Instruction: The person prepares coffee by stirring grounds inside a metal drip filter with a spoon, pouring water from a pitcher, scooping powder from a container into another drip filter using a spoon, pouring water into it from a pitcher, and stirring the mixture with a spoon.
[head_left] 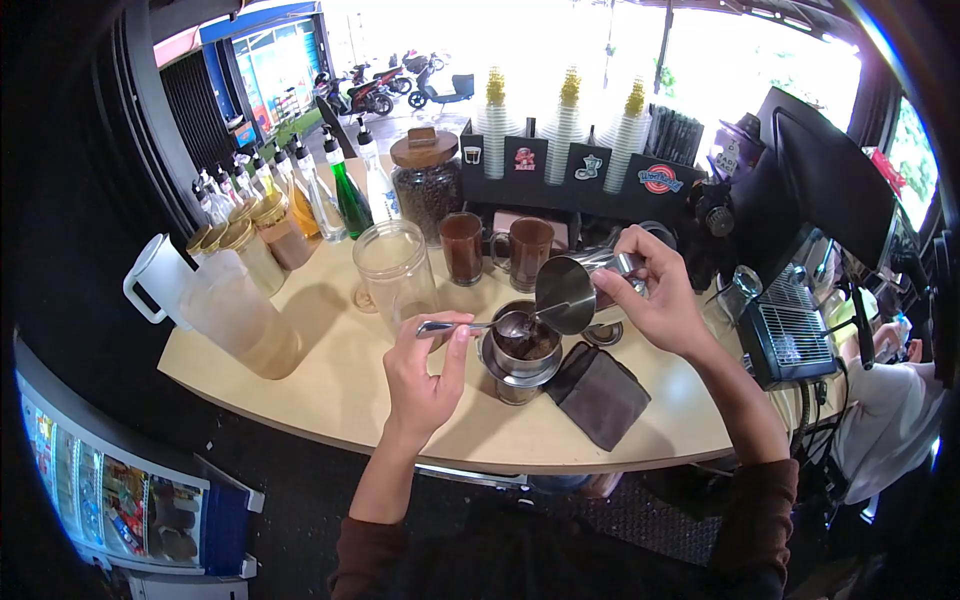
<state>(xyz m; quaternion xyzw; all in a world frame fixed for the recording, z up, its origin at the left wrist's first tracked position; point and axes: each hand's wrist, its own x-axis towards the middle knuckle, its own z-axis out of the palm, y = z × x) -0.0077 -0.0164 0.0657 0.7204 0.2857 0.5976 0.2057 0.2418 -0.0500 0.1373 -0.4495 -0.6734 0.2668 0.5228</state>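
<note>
My left hand [425,378] pinches the handle of a metal spoon [513,325], whose bowl is over the mouth of a metal coffee dripper [518,370]. Dark coffee grounds [532,346] show inside the dripper, which rests on a glass. My right hand [655,290] grips a steel pitcher [567,296] by its handle, tilted toward the dripper with its rim close to the spoon. A thin streak at the pitcher's rim is too small to make out. Beside the dripper lies a folded dark cloth [605,398].
Two glass mugs [461,250] with brown contents and an open clear jar [392,262] stand behind. Pitchers [236,315] and pump bottles [347,190] are left; a bean jar [428,190] and cup rack [590,170] back. At right are a machine [790,335] and a seated person [885,425].
</note>
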